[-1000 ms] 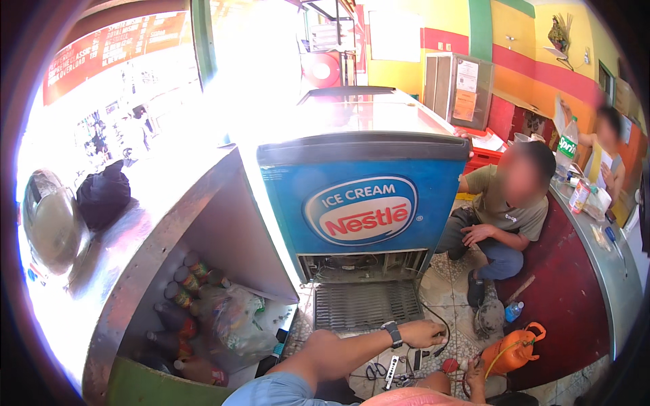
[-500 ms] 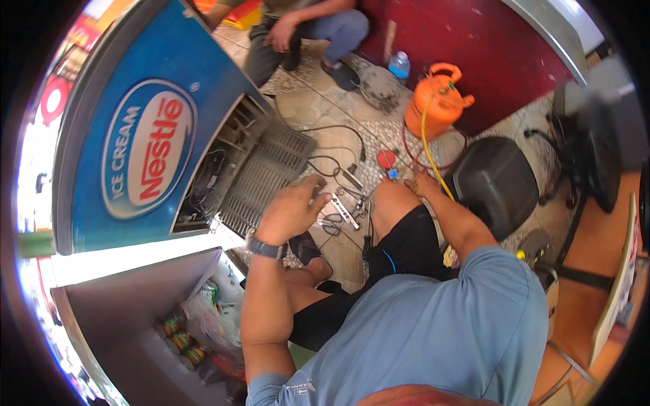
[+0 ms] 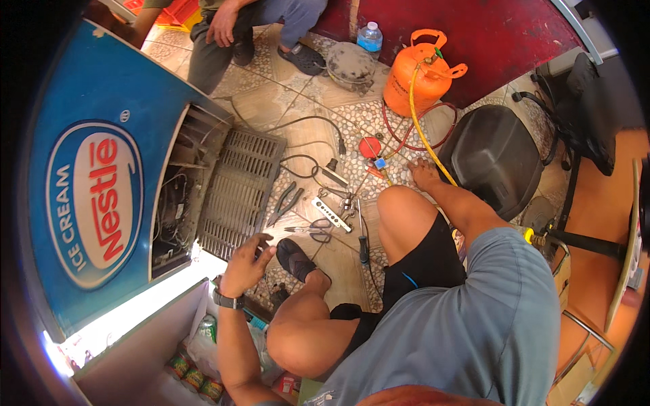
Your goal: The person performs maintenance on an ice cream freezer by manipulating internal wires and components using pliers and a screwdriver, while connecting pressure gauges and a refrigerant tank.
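My left hand, with a watch on its wrist, hangs with loosely curved fingers apart, just in front of a slotted metal grille at the open base of a blue chest freezer. My right hand rests spread beside a yellow hose. Between them on the tiles lie pliers, a silver bar with holes, a screwdriver, black cords and small fittings. A red round object and a small blue piece sit near my right hand.
An orange gas cylinder, water bottle and dusty round object stand by a red panel. A person crouches beyond the freezer. A black case sits at right, bottles in plastic at lower left.
The view has swung down to the floor and to the right. My left hand has dropped back from above the tools toward my body, fingers loosely curved.
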Action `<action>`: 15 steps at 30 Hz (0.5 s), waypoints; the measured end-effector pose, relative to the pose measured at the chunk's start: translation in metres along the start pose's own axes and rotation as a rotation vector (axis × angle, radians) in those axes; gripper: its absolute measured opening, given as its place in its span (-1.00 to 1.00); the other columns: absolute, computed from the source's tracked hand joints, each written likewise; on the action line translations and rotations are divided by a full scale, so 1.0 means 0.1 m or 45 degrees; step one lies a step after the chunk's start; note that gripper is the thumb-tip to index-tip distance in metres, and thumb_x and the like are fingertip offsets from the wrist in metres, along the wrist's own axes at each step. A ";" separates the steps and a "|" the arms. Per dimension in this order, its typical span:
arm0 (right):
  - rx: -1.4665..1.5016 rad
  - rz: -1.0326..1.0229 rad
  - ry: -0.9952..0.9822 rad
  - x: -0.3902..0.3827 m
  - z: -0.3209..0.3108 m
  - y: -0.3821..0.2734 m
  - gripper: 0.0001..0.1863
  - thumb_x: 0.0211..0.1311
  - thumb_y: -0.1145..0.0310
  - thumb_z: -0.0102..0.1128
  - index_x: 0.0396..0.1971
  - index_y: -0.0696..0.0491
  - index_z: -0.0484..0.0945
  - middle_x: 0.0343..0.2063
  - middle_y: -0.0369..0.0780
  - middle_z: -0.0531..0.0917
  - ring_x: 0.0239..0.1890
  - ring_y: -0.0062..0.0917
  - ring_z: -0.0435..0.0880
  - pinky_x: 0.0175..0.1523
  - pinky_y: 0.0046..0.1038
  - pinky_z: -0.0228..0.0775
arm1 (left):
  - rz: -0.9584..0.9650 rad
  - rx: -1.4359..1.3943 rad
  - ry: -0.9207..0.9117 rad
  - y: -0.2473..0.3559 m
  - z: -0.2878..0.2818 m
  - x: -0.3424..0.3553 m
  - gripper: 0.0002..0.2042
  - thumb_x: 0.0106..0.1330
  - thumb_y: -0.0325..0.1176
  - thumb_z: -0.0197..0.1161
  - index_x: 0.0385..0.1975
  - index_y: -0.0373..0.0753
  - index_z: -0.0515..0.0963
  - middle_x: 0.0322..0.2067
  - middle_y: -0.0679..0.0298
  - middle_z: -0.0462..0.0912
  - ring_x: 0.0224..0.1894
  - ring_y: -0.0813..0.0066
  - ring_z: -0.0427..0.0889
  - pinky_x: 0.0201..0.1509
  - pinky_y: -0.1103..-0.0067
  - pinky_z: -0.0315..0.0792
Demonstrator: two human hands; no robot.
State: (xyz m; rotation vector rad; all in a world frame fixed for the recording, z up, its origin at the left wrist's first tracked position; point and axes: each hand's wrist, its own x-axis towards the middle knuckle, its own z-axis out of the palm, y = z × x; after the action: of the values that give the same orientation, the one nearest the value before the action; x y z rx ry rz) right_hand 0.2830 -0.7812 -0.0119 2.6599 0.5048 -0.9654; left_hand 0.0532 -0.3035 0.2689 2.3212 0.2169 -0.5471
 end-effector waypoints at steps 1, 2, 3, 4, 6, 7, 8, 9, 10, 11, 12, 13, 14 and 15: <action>0.037 -0.031 -0.020 -0.04 -0.13 -0.20 -0.25 0.29 -0.02 0.15 0.39 -0.02 0.18 0.38 0.02 0.19 0.42 -0.05 0.17 0.37 -0.07 0.15 | -0.134 -0.057 -0.030 -0.26 0.13 -0.05 -0.65 0.37 -0.16 0.22 -0.02 -0.32 0.51 -0.29 0.04 0.65 -0.25 0.14 0.65 -0.14 0.39 0.48; 0.024 -0.088 0.030 -0.07 -0.41 -0.40 -0.29 0.27 -0.02 0.14 0.34 0.00 0.27 0.31 0.01 0.30 0.38 -0.05 0.23 0.34 -0.10 0.19 | -0.266 -0.116 -0.047 -0.50 0.23 -0.11 -0.64 0.38 -0.16 0.22 -0.02 -0.32 0.51 -0.30 0.04 0.66 -0.26 0.17 0.65 -0.14 0.40 0.48; 0.146 -0.074 0.156 0.01 -0.39 -0.31 -0.31 0.26 -0.01 0.15 0.32 0.01 0.29 0.28 -0.01 0.33 0.36 -0.05 0.25 0.33 -0.09 0.19 | -0.273 -0.202 -0.042 -0.67 0.41 -0.05 -0.65 0.38 -0.16 0.22 -0.03 -0.32 0.52 -0.30 0.04 0.66 -0.26 0.20 0.66 -0.13 0.42 0.48; 0.257 -0.056 0.287 0.17 -0.37 -0.17 -0.33 0.25 0.01 0.16 0.29 0.01 0.31 0.24 -0.02 0.37 0.33 -0.05 0.27 0.32 -0.08 0.20 | -0.274 -0.295 -0.037 -0.83 0.61 0.04 -0.65 0.38 -0.16 0.22 -0.03 -0.33 0.53 -0.30 0.04 0.67 -0.26 0.23 0.66 -0.12 0.43 0.48; 0.367 0.071 0.432 0.43 -0.05 0.42 -0.43 0.27 0.07 0.14 0.22 0.02 0.38 0.10 -0.08 0.48 0.23 -0.11 0.37 0.29 -0.02 0.19 | -0.241 -0.528 -0.049 -0.93 1.10 0.40 -0.66 0.38 -0.18 0.21 -0.04 -0.33 0.54 -0.33 0.04 0.68 -0.26 0.30 0.67 -0.10 0.45 0.49; 0.359 0.114 0.409 0.53 -0.08 0.29 -0.45 0.27 0.09 0.13 0.20 0.01 0.40 0.10 -0.09 0.48 0.23 -0.13 0.37 0.29 -0.02 0.18 | -0.185 -0.482 0.019 -1.02 1.19 0.44 -0.66 0.39 -0.18 0.22 -0.05 -0.34 0.54 -0.36 0.10 0.66 -0.30 0.36 0.64 -0.13 0.47 0.48; 0.347 0.157 0.388 0.60 -0.09 0.17 -0.48 0.27 0.11 0.13 0.19 0.01 0.41 0.09 -0.09 0.48 0.23 -0.15 0.37 0.30 -0.01 0.17 | -0.129 -0.437 0.086 -1.11 1.30 0.50 -0.66 0.39 -0.18 0.22 -0.06 -0.35 0.53 -0.40 0.16 0.65 -0.35 0.42 0.61 -0.17 0.50 0.48; 0.328 0.208 0.362 0.64 -0.05 0.12 -0.50 0.27 0.14 0.12 0.17 0.01 0.43 0.09 -0.10 0.48 0.22 -0.17 0.37 0.31 -0.01 0.16 | -0.071 -0.398 0.146 -1.11 1.39 0.56 -0.66 0.39 -0.17 0.22 -0.07 -0.35 0.53 -0.43 0.22 0.63 -0.39 0.48 0.58 -0.20 0.53 0.48; 0.320 0.223 0.485 0.65 -0.02 0.12 -0.55 0.26 0.22 0.12 0.13 0.00 0.46 0.09 -0.11 0.48 0.25 -0.20 0.34 0.33 -0.02 0.13 | -0.021 -0.432 0.156 -1.10 1.50 0.67 -0.68 0.40 -0.19 0.21 -0.07 -0.34 0.53 -0.44 0.21 0.64 -0.41 0.50 0.58 -0.24 0.52 0.47; 0.178 0.170 0.452 0.68 -0.07 0.17 -0.58 0.27 0.26 0.07 0.13 0.02 0.46 0.11 -0.08 0.47 0.24 -0.17 0.38 0.33 -0.05 0.17 | -0.032 -0.416 0.115 -1.06 1.55 0.78 -0.67 0.39 -0.17 0.21 -0.07 -0.33 0.54 -0.40 0.15 0.65 -0.36 0.38 0.61 -0.20 0.47 0.48; 0.038 0.119 0.406 0.66 -0.09 0.21 -0.59 0.29 0.31 0.02 0.12 0.03 0.47 0.13 -0.04 0.47 0.23 -0.14 0.42 0.32 -0.08 0.22 | -0.049 -0.402 0.064 -1.02 1.60 0.87 -0.66 0.39 -0.15 0.21 -0.07 -0.32 0.54 -0.36 0.09 0.67 -0.30 0.26 0.65 -0.17 0.43 0.49; -0.097 0.062 0.358 0.63 -0.11 0.21 -0.61 0.30 0.35 -0.03 0.12 0.05 0.47 0.15 -0.01 0.46 0.22 -0.11 0.45 0.31 -0.11 0.26 | -0.071 -0.386 0.011 -0.97 1.63 0.93 -0.66 0.38 -0.14 0.21 -0.08 -0.31 0.54 -0.32 0.02 0.69 -0.25 0.13 0.68 -0.13 0.38 0.50; -0.156 0.038 0.233 0.61 -0.19 0.21 -0.62 0.33 0.35 -0.07 0.11 0.03 0.48 0.14 -0.03 0.48 0.24 -0.14 0.45 0.33 -0.13 0.24 | -0.038 -0.376 -0.010 -0.92 1.63 0.98 -0.66 0.39 -0.13 0.20 -0.07 -0.30 0.53 -0.29 0.01 0.69 -0.23 0.09 0.68 -0.12 0.36 0.50; -0.153 0.024 0.179 0.55 -0.24 0.22 -0.63 0.33 0.36 -0.08 0.10 0.04 0.48 0.14 -0.03 0.48 0.24 -0.14 0.45 0.32 -0.14 0.25 | 0.000 -0.369 -0.032 -0.85 1.64 1.04 -0.66 0.39 -0.12 0.20 -0.07 -0.28 0.53 -0.26 0.00 0.69 -0.22 0.05 0.68 -0.12 0.34 0.50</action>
State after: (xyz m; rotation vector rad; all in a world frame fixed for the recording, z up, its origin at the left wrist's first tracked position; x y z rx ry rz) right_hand 0.3447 -0.7800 -0.0273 2.6307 0.5486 -0.7218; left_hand 0.0669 -0.3563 0.0643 2.0329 0.2661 -0.5085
